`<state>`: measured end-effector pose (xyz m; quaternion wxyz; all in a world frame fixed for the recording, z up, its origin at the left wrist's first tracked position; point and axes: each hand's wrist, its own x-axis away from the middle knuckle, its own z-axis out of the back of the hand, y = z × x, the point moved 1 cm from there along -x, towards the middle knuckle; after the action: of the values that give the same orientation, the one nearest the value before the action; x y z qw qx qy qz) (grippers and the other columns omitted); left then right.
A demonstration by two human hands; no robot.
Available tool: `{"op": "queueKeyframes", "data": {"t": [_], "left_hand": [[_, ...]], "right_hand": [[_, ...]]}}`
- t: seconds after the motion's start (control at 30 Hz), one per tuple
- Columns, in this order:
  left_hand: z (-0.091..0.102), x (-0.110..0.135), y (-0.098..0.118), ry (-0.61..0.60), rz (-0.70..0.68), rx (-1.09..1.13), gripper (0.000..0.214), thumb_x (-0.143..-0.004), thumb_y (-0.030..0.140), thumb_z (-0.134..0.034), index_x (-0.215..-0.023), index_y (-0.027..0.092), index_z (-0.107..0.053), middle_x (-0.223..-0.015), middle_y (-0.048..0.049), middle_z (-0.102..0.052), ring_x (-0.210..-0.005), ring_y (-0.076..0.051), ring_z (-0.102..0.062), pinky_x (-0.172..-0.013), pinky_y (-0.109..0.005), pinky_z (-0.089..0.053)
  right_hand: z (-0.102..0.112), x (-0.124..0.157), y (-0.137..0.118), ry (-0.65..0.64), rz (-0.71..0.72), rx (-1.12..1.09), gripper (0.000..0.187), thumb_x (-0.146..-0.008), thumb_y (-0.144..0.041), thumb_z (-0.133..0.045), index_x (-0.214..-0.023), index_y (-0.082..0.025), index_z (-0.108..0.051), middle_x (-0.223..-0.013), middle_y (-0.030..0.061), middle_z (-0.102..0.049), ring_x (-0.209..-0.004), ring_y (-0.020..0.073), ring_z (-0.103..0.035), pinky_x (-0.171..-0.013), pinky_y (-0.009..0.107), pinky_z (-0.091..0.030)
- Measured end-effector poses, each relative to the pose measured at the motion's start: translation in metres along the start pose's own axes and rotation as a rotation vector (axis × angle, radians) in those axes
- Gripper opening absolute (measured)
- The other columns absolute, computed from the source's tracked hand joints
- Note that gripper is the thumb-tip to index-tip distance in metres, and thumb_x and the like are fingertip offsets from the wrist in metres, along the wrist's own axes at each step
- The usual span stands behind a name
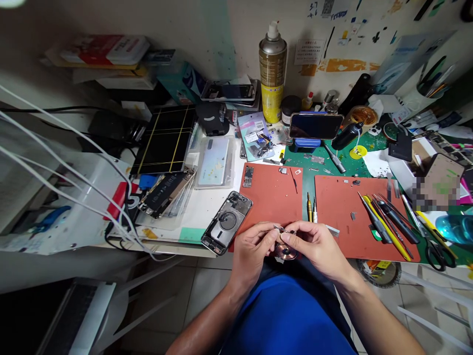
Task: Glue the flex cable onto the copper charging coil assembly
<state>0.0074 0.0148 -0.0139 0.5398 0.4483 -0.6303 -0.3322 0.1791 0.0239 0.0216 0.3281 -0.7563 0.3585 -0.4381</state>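
Note:
My left hand (252,247) and my right hand (315,244) meet at the near edge of the desk, both pinched on a small phone part (285,231) with a round copper-coloured coil (286,252) hanging under it. The fingers of each hand are closed on the part's thin metal piece. Just left of my left hand lies an opened phone housing (226,223), its inside facing up, half on the left red mat (271,197).
A second red mat (347,212) on the right carries several screwdrivers and tweezers (388,222). Scissors (436,249) lie at its right. A phone on a blue stand (314,126), a spray can (272,74), a dismantled phone (164,192) and white cables (66,162) crowd the desk.

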Motion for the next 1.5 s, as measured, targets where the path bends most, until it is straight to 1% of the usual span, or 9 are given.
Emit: {"op": "queueKeyframes", "data": {"t": [0.33,0.57,0.67,0.77,0.83,0.93,1.17,1.3,1.5], "left_hand": [[-0.006,-0.002,0.002,0.038,-0.014,-0.023,0.020,-0.086,0.037,-0.081,-0.088,0.018,-0.081,-0.064,0.0028,-0.064,-0.055,-0.008,-0.051,-0.053,-0.020,-0.044],[-0.004,-0.004,-0.001,0.039,-0.014,-0.024,0.021,-0.085,0.039,-0.082,-0.089,0.019,-0.082,-0.069,0.0005,-0.072,-0.056,-0.009,-0.055,-0.054,-0.021,-0.046],[-0.004,-0.005,-0.001,0.038,-0.017,-0.026,0.021,-0.086,0.040,-0.083,-0.091,0.019,-0.083,-0.081,-0.0028,-0.078,-0.069,-0.013,-0.066,-0.065,-0.023,-0.054],[-0.004,-0.005,0.003,0.020,0.012,0.006,0.030,-0.093,0.046,-0.075,-0.096,0.018,-0.083,-0.096,-0.0083,-0.082,-0.091,-0.021,-0.075,-0.086,-0.032,-0.060],[-0.004,-0.006,0.005,0.008,0.062,0.049,0.037,-0.096,0.051,-0.071,-0.099,0.016,-0.082,-0.098,-0.0111,-0.083,-0.095,-0.024,-0.076,-0.093,-0.038,-0.061],[-0.002,-0.007,0.008,0.000,0.125,0.076,0.039,-0.091,0.052,-0.076,-0.098,0.014,-0.081,-0.096,-0.0121,-0.083,-0.093,-0.025,-0.078,-0.092,-0.040,-0.063],[0.008,-0.015,0.014,-0.070,0.149,0.011,0.034,-0.090,0.047,-0.078,-0.100,0.014,-0.081,-0.089,-0.0101,-0.082,-0.080,-0.021,-0.077,-0.078,-0.034,-0.063],[0.013,-0.018,0.017,-0.129,0.135,-0.049,0.029,-0.094,0.043,-0.075,-0.099,0.016,-0.082,-0.087,-0.0091,-0.083,-0.076,-0.019,-0.076,-0.076,-0.030,-0.061],[0.017,-0.019,0.023,-0.146,0.088,-0.124,0.022,-0.092,0.037,-0.075,-0.094,0.017,-0.082,-0.080,-0.0059,-0.081,-0.073,-0.018,-0.076,-0.075,-0.029,-0.061]], "right_hand": [[0.000,0.000,-0.002,0.043,0.012,0.089,0.033,-0.089,-0.051,-0.082,-0.090,-0.018,-0.078,-0.078,0.0030,-0.073,-0.068,0.0136,-0.061,-0.065,0.028,-0.049],[0.001,0.000,0.001,0.077,0.020,0.116,0.032,-0.089,-0.051,-0.081,-0.091,-0.019,-0.080,-0.080,0.0034,-0.074,-0.069,0.0139,-0.063,-0.066,0.028,-0.052],[0.002,-0.002,0.003,0.087,0.016,0.112,0.033,-0.088,-0.051,-0.082,-0.092,-0.019,-0.080,-0.081,0.0035,-0.076,-0.070,0.0139,-0.064,-0.067,0.028,-0.053],[0.004,-0.005,0.001,0.091,0.010,0.102,0.035,-0.088,-0.053,-0.082,-0.094,-0.019,-0.080,-0.082,0.0036,-0.076,-0.070,0.0139,-0.065,-0.068,0.028,-0.054],[0.006,-0.006,-0.001,0.095,-0.001,0.118,0.038,-0.087,-0.056,-0.082,-0.095,-0.018,-0.080,-0.081,0.0039,-0.077,-0.070,0.0146,-0.066,-0.068,0.029,-0.055],[0.009,-0.009,-0.006,0.101,-0.020,0.193,0.042,-0.085,-0.060,-0.082,-0.094,-0.019,-0.080,-0.082,0.0055,-0.079,-0.071,0.0170,-0.070,-0.069,0.031,-0.057],[0.015,-0.016,-0.013,0.035,-0.093,0.281,0.047,-0.082,-0.064,-0.082,-0.095,-0.019,-0.078,-0.078,0.0061,-0.079,-0.064,0.0191,-0.072,-0.062,0.033,-0.058],[0.016,-0.020,-0.017,0.030,-0.094,0.345,0.046,-0.083,-0.064,-0.082,-0.095,-0.020,-0.077,-0.078,0.0058,-0.079,-0.065,0.0193,-0.072,-0.062,0.033,-0.059],[0.015,-0.025,-0.022,0.004,-0.108,0.392,0.048,-0.083,-0.067,-0.080,-0.093,-0.020,-0.076,-0.075,0.0044,-0.076,-0.061,0.0185,-0.070,-0.060,0.034,-0.058]]}}
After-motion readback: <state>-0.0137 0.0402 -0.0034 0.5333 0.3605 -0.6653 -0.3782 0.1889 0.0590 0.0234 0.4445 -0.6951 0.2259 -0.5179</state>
